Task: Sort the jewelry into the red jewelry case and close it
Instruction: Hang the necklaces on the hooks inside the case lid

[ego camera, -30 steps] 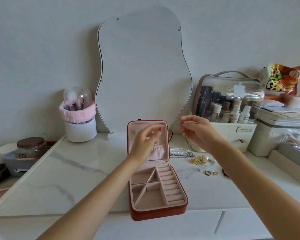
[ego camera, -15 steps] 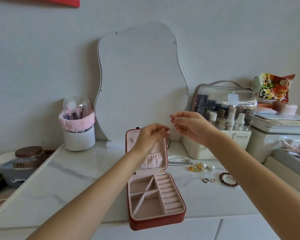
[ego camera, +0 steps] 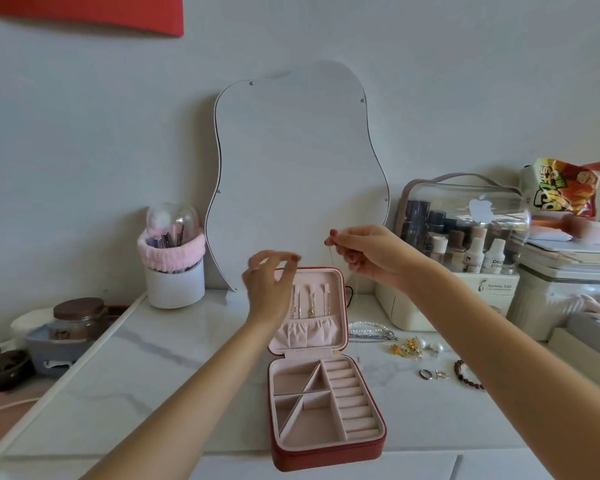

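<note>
The red jewelry case [ego camera: 326,452] lies open near the table's front edge, its pink compartments holding nothing. In its upright lid [ego camera: 333,299] hang several thin necklaces [ego camera: 303,303]. My right hand [ego camera: 364,252] is above and to the right of the lid and pinches a fine chain [ego camera: 331,259] that dangles from its fingertips. My left hand [ego camera: 269,282] is raised in front of the lid, fingers curled and blurred; whether it holds the chain is unclear. To the right of the case lie a pearl necklace [ego camera: 364,326], gold earrings [ego camera: 407,349], rings [ego camera: 426,374] and a dark red bead bracelet [ego camera: 466,377].
A wavy mirror [ego camera: 302,174] leans on the wall behind the case. A white brush cup with a pink band [ego camera: 174,271] stands at the back left. At the right stand a clear cosmetics case [ego camera: 465,230], white boxes [ego camera: 568,289] and a snack bag [ego camera: 565,188]. A jar [ego camera: 78,317] sits off the table's left edge.
My hands have drawn apart: the left dropped and moved left in front of the lid, the right stayed up with the chain. The view tilted up.
</note>
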